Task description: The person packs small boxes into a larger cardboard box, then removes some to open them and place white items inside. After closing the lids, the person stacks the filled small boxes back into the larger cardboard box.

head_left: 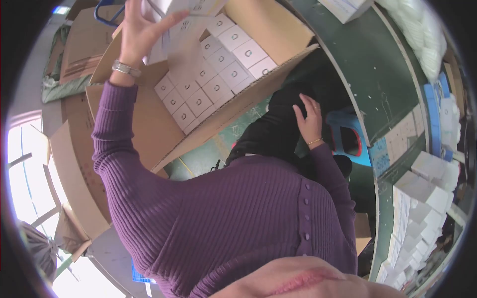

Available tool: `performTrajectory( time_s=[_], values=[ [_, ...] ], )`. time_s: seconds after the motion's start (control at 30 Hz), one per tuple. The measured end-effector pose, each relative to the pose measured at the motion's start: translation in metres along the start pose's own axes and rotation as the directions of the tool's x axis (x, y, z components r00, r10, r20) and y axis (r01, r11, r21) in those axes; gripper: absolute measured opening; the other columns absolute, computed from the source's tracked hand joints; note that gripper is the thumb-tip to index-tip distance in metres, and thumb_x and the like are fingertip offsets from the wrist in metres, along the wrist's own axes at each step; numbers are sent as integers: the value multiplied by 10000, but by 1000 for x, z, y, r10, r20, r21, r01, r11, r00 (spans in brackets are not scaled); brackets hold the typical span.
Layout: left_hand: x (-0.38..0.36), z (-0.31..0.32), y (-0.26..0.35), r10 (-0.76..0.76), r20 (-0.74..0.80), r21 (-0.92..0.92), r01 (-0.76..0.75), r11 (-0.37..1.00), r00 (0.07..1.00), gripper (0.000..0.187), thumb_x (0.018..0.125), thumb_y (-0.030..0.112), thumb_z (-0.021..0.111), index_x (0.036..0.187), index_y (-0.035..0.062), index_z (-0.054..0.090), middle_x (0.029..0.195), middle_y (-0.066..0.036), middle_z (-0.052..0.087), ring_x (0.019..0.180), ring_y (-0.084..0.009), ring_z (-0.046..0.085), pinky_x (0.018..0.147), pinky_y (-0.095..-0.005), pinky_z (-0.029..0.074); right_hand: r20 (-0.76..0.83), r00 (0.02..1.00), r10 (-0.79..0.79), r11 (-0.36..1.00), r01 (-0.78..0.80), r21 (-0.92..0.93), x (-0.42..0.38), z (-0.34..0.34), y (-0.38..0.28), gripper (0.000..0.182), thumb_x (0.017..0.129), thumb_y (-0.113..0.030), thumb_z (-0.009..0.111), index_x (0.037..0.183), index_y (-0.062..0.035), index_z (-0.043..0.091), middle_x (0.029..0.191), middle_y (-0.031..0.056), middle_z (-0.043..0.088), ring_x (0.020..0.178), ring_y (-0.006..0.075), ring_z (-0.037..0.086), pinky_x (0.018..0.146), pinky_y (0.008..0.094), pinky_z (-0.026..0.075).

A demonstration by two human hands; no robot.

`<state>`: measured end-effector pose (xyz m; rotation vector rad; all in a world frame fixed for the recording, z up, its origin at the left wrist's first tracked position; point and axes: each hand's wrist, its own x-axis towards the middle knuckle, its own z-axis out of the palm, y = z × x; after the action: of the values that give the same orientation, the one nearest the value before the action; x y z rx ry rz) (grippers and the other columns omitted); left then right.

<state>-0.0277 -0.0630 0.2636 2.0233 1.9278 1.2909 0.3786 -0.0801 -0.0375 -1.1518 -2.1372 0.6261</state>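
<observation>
At the top left, my left hand (139, 32) grips white cartons (201, 7) above a large open cardboard box (149, 111); its thumb lies across them, and its other fingers are partly cut off by the frame edge. Inside the cardboard box stand rows of small white boxes (216, 87), each with a dark round mark. A brownish blur covers part of the rows. My right hand (311, 121) is empty beside my dark-clothed leg (271, 121), fingers apart.
A blue stool (365, 155) stands right of my right hand. Farther right runs a dark green bench (367, 74) with a white carton (348, 7) on top. Stacked white boxes (422, 198) line the lower right. Flattened cardboard (87, 47) lies upper left.
</observation>
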Motion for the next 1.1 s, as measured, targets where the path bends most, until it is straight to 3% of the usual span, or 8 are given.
performTrajectory(
  time_s=[0.1,0.27,0.6,0.7,0.8,0.93,1.0,1.1],
  values=[
    [-34,14,-75,-332,-89,174,343,923,939,1001,611,569,891,1448,222,464,1443,-112,443,1363,-296,414,1160,-535,271,-35,999,-19,982,12,-190,17,27,21,369,1005,-265,618,1322,-75,617,1301,120,643,1175,312,589,999,433,470],
    [-75,74,-163,-784,-141,424,753,503,604,1014,566,656,835,1428,289,447,1403,-127,476,1313,-340,459,1086,-530,356,-2,999,51,893,-46,-447,30,76,57,391,1027,-358,544,1317,-106,616,1378,117,597,1288,339,518,1014,528,435],
    [-84,220,-247,-935,-350,229,973,-27,57,972,663,599,810,1427,161,398,1363,-166,446,1272,-373,462,1031,-572,378,86,985,149,759,-59,-648,28,95,87,438,803,-266,658,1233,-195,697,1319,80,649,1258,368,521,1080,536,365],
    [-71,256,-258,-908,-417,192,973,-129,-38,990,683,609,795,1466,167,380,1388,-152,450,1290,-356,471,1052,-550,372,197,944,265,913,-180,-367,-2,124,146,500,967,-450,441,1389,-201,536,1458,55,537,1374,319,437,1172,528,252],
    [-58,280,-265,-898,-431,103,984,-144,-86,985,722,623,778,1471,128,372,1405,-184,424,1281,-394,460,1061,-567,372,464,882,87,-119,471,-874,-24,136,175,603,923,-611,529,1397,-239,549,1461,20,556,1387,297,452,1191,553,259],
    [-68,284,-274,-946,-323,-40,999,2,-11,1198,698,699,753,1575,105,193,1484,-227,265,1297,-408,460,1019,-573,442,194,968,157,769,4,-639,13,88,97,450,811,-326,648,1241,-195,652,1332,61,631,1288,337,516,1134,541,315],
    [-85,272,-281,-957,-285,-138,987,87,45,1184,744,639,756,1592,69,159,1501,-254,221,1277,-435,500,990,-562,493,225,905,361,890,-262,-373,18,82,89,485,912,-328,639,1354,-135,588,1403,99,587,1348,326,488,1173,503,339],
    [-127,264,-311,-982,-174,-283,952,114,66,1135,756,649,713,1607,134,167,1604,-235,221,1453,-402,320,1132,-591,317,162,964,213,819,-86,-567,27,86,81,479,821,-388,645,1271,-224,650,1372,53,620,1321,349,498,1105,540,317]
  ],
)
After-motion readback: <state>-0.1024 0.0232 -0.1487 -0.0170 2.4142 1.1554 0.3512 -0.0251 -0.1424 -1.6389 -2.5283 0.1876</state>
